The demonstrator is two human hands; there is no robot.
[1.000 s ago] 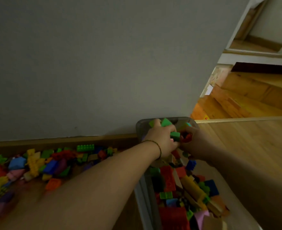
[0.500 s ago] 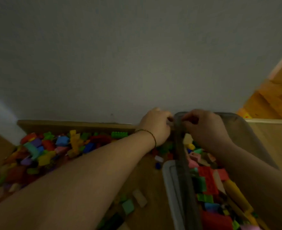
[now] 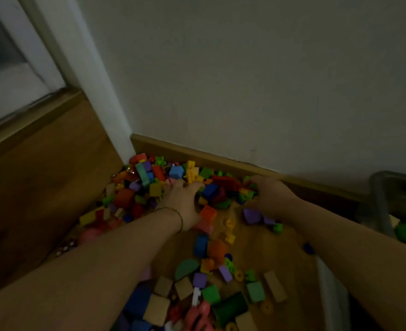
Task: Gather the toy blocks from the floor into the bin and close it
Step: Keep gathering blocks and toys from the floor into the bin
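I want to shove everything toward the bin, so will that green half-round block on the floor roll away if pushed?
The green half-round block lies flat, half-circle face up, so it should slide rather than roll. It looks solid and stiff, probably light to lift.

- Toy blocks [image 3: 159, 187]: many-coloured plastic and plain wooden pieces lay heaped on the wooden floor [image 3: 42, 187] against the baseboard [image 3: 221, 158], with looser ones scattered nearer.
- Bin [image 3: 383, 199]: grey and translucent, it stood at far right with blocks visible inside.
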